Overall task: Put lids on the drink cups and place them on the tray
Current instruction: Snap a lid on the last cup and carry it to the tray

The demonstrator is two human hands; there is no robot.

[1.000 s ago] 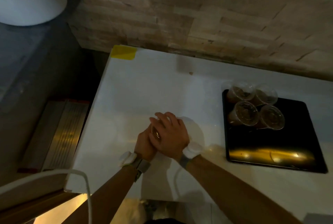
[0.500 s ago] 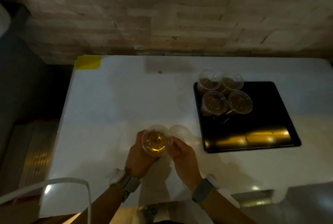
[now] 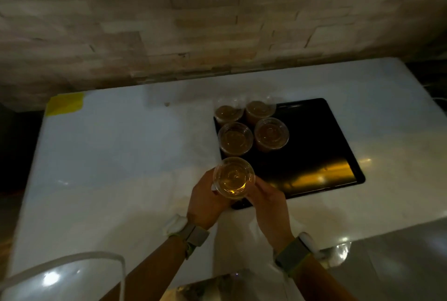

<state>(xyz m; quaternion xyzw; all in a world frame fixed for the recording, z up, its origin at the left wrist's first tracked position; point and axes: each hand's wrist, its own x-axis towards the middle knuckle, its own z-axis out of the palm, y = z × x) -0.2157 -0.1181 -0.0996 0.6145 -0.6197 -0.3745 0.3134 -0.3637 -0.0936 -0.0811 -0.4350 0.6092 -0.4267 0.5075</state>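
A: What do the two hands hold?

B: The left hand and the right hand are both wrapped around one clear drink cup of amber liquid, gripping it from either side. A transparent lid appears to cover its top.

A: Where is that cup?

B: At the near left corner of the black tray, over the tray's edge. Whether its base touches the tray cannot be told, as the hands hide it.

A: What is on the tray?

B: Four lidded cups stand in a tight two-by-two cluster at the far left corner, close together. The held cup sits just in front of the nearest one.

A: And the setting?

B: The tray rests on a white table against a stone-brick wall; a yellow patch marks the table's far left corner.
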